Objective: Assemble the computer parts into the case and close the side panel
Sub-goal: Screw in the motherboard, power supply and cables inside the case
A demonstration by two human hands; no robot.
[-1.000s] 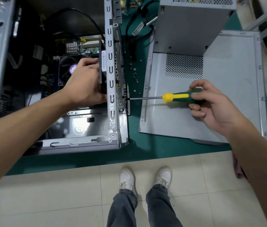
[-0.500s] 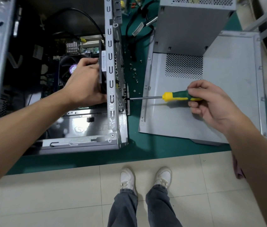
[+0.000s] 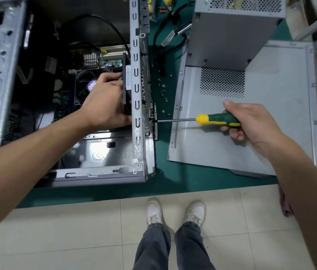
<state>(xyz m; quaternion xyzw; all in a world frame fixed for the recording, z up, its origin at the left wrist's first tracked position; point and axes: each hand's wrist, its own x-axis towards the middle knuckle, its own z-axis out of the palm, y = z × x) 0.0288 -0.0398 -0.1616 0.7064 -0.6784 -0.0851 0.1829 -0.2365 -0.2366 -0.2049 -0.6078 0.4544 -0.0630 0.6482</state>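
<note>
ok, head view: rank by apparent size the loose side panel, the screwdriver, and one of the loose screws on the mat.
1. Side panel, by far the largest, lying flat on the green mat.
2. Screwdriver, gripped by the right hand, tip at the case.
3. Loose screw, tiny.
No close calls.

The case (image 3: 140,133) is bare grey metal, dully shiny with scuffs. The side panel (image 3: 270,114) is matt grey sheet metal, part of it perforated. The screwdriver (image 3: 218,120) has a bright steel shaft and a glossy green-and-yellow plastic handle. The table (image 3: 173,184) has a matt green covering; the floor (image 3: 76,230) is smooth pale tile.
</note>
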